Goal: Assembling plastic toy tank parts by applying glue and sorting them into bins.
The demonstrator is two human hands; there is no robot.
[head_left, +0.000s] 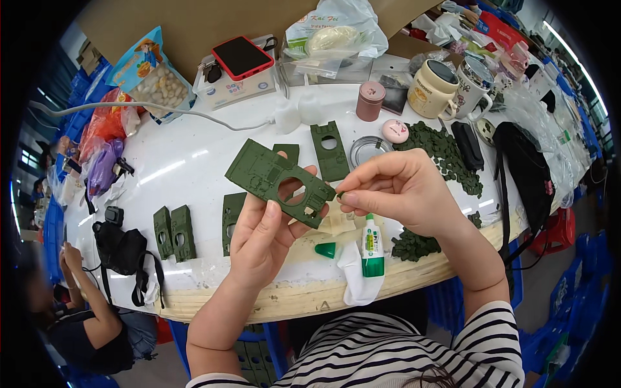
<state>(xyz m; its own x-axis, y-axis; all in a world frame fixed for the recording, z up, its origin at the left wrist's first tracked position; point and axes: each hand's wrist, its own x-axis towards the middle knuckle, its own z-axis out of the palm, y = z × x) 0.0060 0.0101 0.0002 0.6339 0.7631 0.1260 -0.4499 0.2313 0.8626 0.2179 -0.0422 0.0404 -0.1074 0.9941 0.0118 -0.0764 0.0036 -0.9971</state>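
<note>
My left hand [255, 249] grips a dark green plastic model-vehicle hull [259, 169] with a large round hole, tilted above the table. A tiny green part [340, 194] is pinched between the thumb and forefinger of my right hand [404, 191], right at the hull's corner; whether they touch I cannot tell. Below my hands lies a white glue bottle with a green base [373, 249], on a white cloth [354, 278]. Its left neighbour is a green cap [325, 249]. Another hull [331, 161] lies behind, and two more [183, 236] lie at the left.
Small green parts form a heap [446, 152] at the right and a smaller pile [414, 247] nearer me. Mugs [432, 90], a pink tin [370, 101] and a plastic box [236, 90] line the back. A black strapped pouch [121, 249] lies left, beyond which another person sits.
</note>
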